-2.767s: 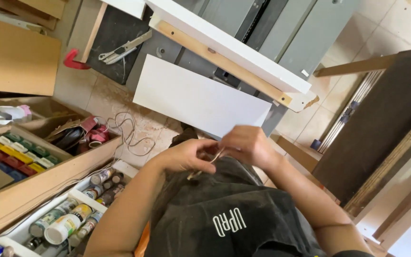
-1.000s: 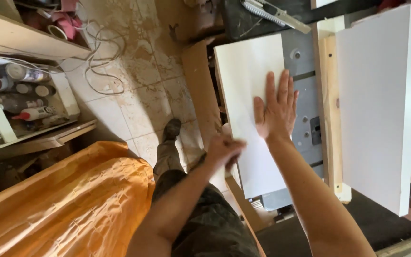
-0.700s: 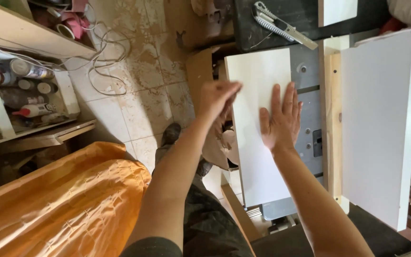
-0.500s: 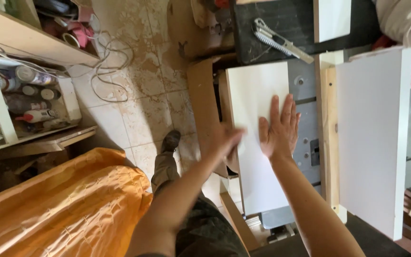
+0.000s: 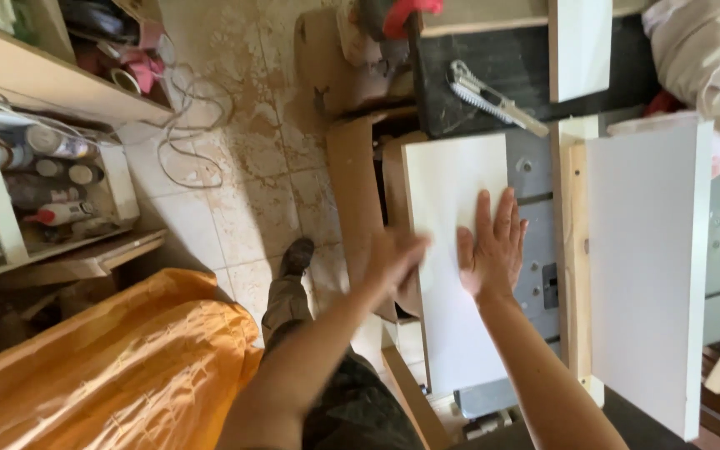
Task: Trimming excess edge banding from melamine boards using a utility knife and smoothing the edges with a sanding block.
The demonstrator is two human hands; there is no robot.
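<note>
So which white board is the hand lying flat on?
The narrow white board on the left. The right hand lies open on it. The big white board on the right and the small white board at the top go untouched.

Right hand (image 5: 492,250) lies flat, fingers (image 5: 493,218) spread, on a white rectangular board (image 5: 452,183); blurred left hand (image 5: 395,260) hovers at its edge.

Both arms reach forward, the right hand (image 5: 492,248) flat with fingers spread, the left hand (image 5: 395,260) blurred, fingers extended.

Orange tarp (image 5: 102,367), utility knife (image 5: 493,100), spray cans (image 5: 52,167)
</note>
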